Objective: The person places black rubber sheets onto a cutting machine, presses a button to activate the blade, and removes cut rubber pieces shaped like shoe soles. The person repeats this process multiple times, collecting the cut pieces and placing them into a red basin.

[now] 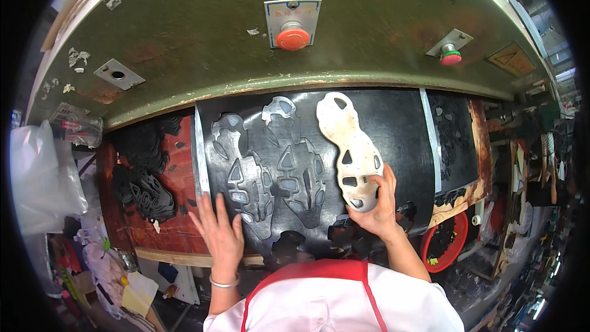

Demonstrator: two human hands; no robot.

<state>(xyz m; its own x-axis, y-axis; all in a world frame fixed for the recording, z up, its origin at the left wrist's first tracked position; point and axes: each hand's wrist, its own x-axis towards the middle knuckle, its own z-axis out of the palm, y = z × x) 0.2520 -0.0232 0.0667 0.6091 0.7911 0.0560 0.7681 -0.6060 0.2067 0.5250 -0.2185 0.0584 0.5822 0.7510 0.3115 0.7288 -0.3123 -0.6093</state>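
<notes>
My right hand (380, 208) grips the lower end of a pale, sole-shaped cutting die (354, 138) with several holes through it. The die rests on a black rubber sheet (393, 123). Left of it, two sole-shaped cut outlines (299, 175) show in the sheet, with grey patches inside their openings. My left hand (222, 233) lies with fingers spread at the sheet's left edge, beside the lower part of the leftmost outline, and holds nothing.
A green machine beam (203, 31) spans the far side, bearing a red push button (292, 38) and a second button (450, 55). Black cut pieces (144, 193) pile on the red board at left. An orange-red basin (456, 253) holds black scraps at right. Plastic bags (46, 178) hang far left.
</notes>
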